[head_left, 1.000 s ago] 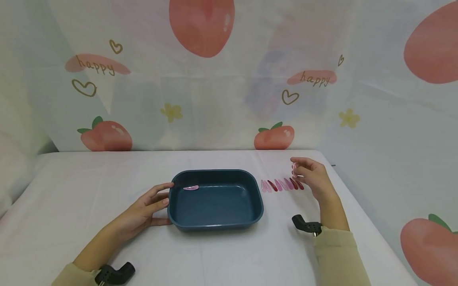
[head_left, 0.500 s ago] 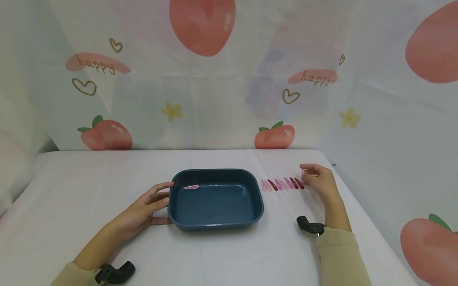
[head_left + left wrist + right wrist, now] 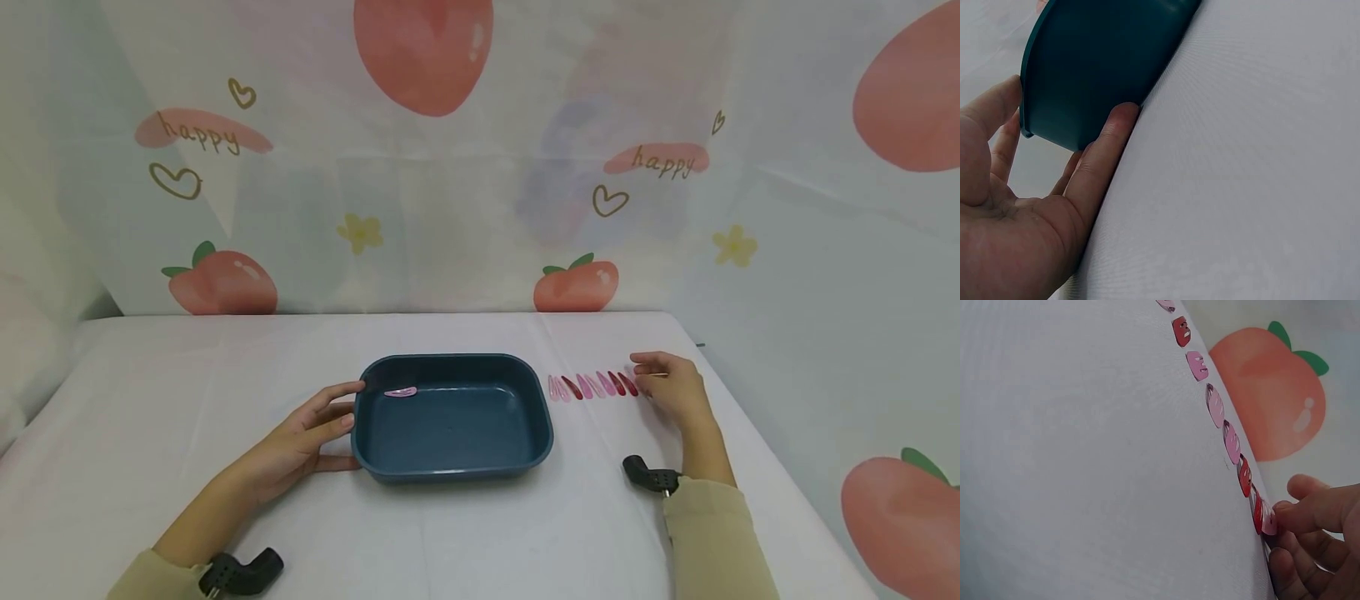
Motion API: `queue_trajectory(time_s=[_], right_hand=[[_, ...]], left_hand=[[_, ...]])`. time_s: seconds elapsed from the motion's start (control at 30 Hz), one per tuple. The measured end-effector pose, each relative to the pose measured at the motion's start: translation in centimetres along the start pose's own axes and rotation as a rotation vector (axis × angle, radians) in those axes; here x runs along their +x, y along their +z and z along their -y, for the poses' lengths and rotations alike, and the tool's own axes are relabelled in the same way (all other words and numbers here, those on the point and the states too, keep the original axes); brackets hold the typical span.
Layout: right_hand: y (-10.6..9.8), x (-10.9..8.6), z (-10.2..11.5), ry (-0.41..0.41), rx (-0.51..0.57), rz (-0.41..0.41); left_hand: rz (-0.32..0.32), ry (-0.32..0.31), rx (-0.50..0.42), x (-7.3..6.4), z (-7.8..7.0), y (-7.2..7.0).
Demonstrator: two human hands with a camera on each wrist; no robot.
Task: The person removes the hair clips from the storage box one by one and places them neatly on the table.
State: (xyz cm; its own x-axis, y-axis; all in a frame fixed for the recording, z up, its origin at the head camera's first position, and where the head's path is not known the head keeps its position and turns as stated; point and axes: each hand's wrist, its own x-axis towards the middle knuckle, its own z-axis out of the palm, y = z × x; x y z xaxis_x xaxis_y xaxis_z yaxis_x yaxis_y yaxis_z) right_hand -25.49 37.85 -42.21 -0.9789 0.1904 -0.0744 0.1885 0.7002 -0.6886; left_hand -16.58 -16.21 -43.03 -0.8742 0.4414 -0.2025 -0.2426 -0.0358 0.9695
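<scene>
My left hand (image 3: 303, 437) rests its outstretched fingers against the left side of a dark teal tray (image 3: 453, 477); in the left wrist view fingertips touch the wall of the tray (image 3: 1085, 81) and its rim. One pink snap hair clip (image 3: 401, 392) lies inside, near the back left. To the right, pink and red hair clips (image 3: 588, 387) form a row on the white cloth. At that row's right end my right hand (image 3: 678, 387) pinches a pale pink hair clip (image 3: 1269, 519), beside a red clip (image 3: 1257, 511). A metallic glint shows among its curled fingers; what it is stays unclear.
The white-clothed table (image 3: 450, 542) meets a printed backdrop (image 3: 465, 208) at its back edge. Its right edge runs close beside the right forearm. Black camera mounts (image 3: 243, 573) sit on both wrists.
The right hand has moved right and down to the end of the clip row, bringing a pale pink hair clip to the cloth. The left hand and tray have stayed put.
</scene>
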Motion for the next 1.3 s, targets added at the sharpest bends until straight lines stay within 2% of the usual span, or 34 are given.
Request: queue_trajectory(time_s=[0.33, 0.47, 0.6, 0.67, 0.77, 0.9, 0.97, 1.1, 1.3], right_hand=[[-0.1, -0.4, 0.8, 0.007, -0.009, -0.005], [0.0, -0.7, 2.4, -0.024, 0.020, -0.008], [0.9, -1.2, 4.7, -0.081, 0.107, 0.012], [1.4, -1.7, 6.2, -0.122, 0.159, 0.037], [2.2, -2.5, 8.5, -0.228, 0.235, 0.079], [3.6, -3.7, 11.4, -0.377, 0.295, 0.146], [4.2, -4.4, 12.7, -0.422, 0.305, 0.177], [6.0, -5.4, 15.1, -0.476, 0.346, 0.260], [8.7, -6.3, 17.9, -0.495, 0.459, 0.378]], left_hand=[[0.007, 0.000, -0.002, -0.1, 0.0, -0.1], [-0.001, 0.001, -0.001, -0.2, 0.0, -0.2], [-0.008, -0.007, 0.005, 0.0, 0.1, -0.3], [-0.015, -0.013, 0.009, 0.1, 0.1, -0.3], [-0.019, -0.015, 0.009, 0.2, 0.1, -0.2], [-0.018, -0.009, 0.000, 0.1, 0.2, -0.3], [-0.011, -0.007, -0.002, 0.2, 0.3, -0.3], [-0.004, 0.000, -0.008, 0.2, 0.3, -0.3], [-0.010, 0.010, 0.000, 0.3, 0.2, -0.2]])
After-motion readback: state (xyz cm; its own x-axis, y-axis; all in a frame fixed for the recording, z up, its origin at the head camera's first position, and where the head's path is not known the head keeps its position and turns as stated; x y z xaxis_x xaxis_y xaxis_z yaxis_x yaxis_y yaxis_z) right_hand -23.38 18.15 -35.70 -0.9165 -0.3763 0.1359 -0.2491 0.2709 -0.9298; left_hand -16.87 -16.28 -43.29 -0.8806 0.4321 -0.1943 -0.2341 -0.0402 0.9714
